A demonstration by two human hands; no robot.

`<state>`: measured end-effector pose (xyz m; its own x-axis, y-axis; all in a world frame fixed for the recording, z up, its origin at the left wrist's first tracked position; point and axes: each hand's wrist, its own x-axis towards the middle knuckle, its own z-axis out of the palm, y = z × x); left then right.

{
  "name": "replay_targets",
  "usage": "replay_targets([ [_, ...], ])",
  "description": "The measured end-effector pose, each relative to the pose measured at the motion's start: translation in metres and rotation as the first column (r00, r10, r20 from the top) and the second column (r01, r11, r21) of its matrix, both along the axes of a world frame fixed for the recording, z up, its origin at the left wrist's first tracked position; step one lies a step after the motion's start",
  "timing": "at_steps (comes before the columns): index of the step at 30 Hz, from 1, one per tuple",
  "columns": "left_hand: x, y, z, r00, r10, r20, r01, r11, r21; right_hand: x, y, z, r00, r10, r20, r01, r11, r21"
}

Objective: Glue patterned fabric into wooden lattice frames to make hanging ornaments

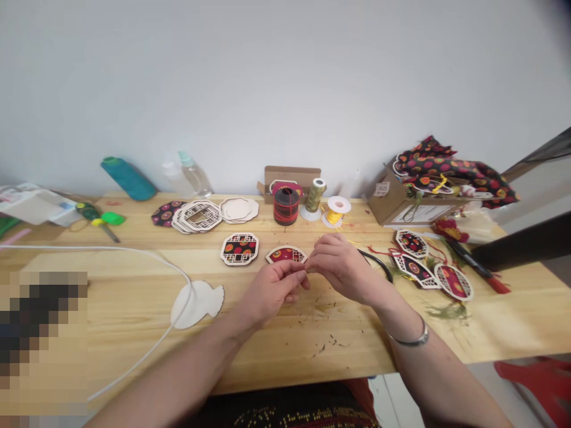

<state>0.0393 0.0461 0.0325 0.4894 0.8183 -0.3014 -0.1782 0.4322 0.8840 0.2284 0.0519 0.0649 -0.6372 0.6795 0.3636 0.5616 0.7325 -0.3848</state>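
My left hand (279, 286) and my right hand (336, 264) meet fingertip to fingertip over the middle of the wooden table. Both are pinched closed, and whatever lies between the fingertips is too small to make out. Just behind them lies a fan-shaped piece (285, 254) with red patterned fabric in a pale frame, partly covered by my fingers. To its left rests an ornate framed piece (239, 248) with dark floral fabric. A spool of red and black thread (285, 208) stands farther back.
Behind stand a green spool (315, 196) and a yellow spool (336, 212). Framed pieces (454, 282) and a cardboard box (401, 202) are at right. A white cable (178, 267) crosses a white cutout (196, 304) at left. Stacked frames (198, 216) lie behind.
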Motion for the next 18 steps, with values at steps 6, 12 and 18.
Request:
replay_targets([
  [6, 0.001, 0.001, 0.0, 0.993, 0.046, -0.104, -0.041, 0.998, 0.056, -0.002, 0.0, 0.001, 0.999, -0.018, 0.048, 0.017, 1.0, 0.019],
  [12, 0.002, 0.002, 0.005, 0.989, 0.077, -0.128, -0.074, 0.997, 0.03, -0.003, 0.002, 0.0, 0.998, -0.021, 0.061, 0.018, 0.999, 0.041],
  [18, 0.003, 0.001, 0.009, 0.988, 0.091, -0.121, -0.093, 0.996, -0.011, 0.001, 0.004, -0.003, 0.999, -0.037, 0.032, 0.036, 0.999, 0.034],
])
